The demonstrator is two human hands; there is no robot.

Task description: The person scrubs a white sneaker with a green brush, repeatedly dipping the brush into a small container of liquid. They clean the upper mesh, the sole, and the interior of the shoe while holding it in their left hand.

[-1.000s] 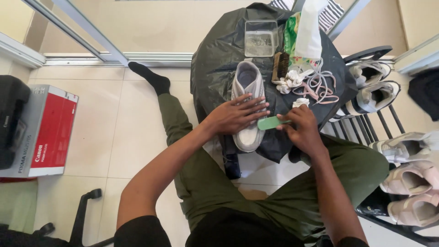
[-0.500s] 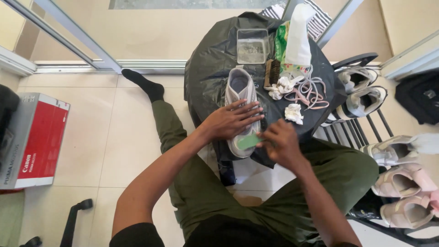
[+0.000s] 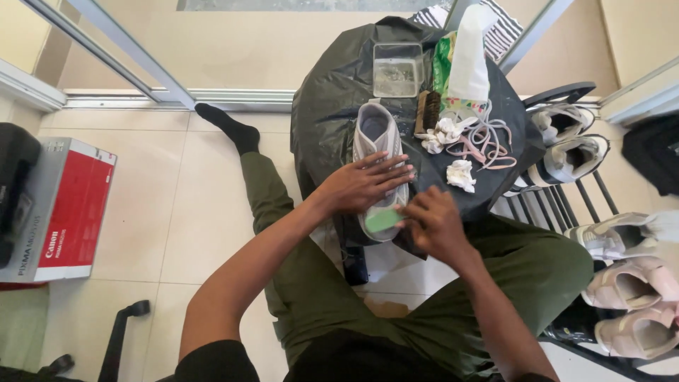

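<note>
Pale floor tiles (image 3: 177,212) run under everything, with a small table wrapped in a black plastic sheet (image 3: 332,99) standing by the sliding door. Nearest me, the right hand (image 3: 431,226) is closed around a green sponge (image 3: 382,220), pressing it against the near end of a grey shoe (image 3: 378,141). Compared with a second ago, that hand has come in from the shoe's right side to its near tip, so I judge the scrubbing has moved to that end. The left hand (image 3: 361,185) lies flat across the shoe, fingers spread, pinning it to the sheet as before. Further out: crumpled tissues (image 3: 461,174), loose pink laces (image 3: 488,145), a brush (image 3: 427,111), a clear tub (image 3: 397,68). Right of the table, more shoes sit on a rack (image 3: 587,205); a red box (image 3: 67,205) rests at left.
</note>
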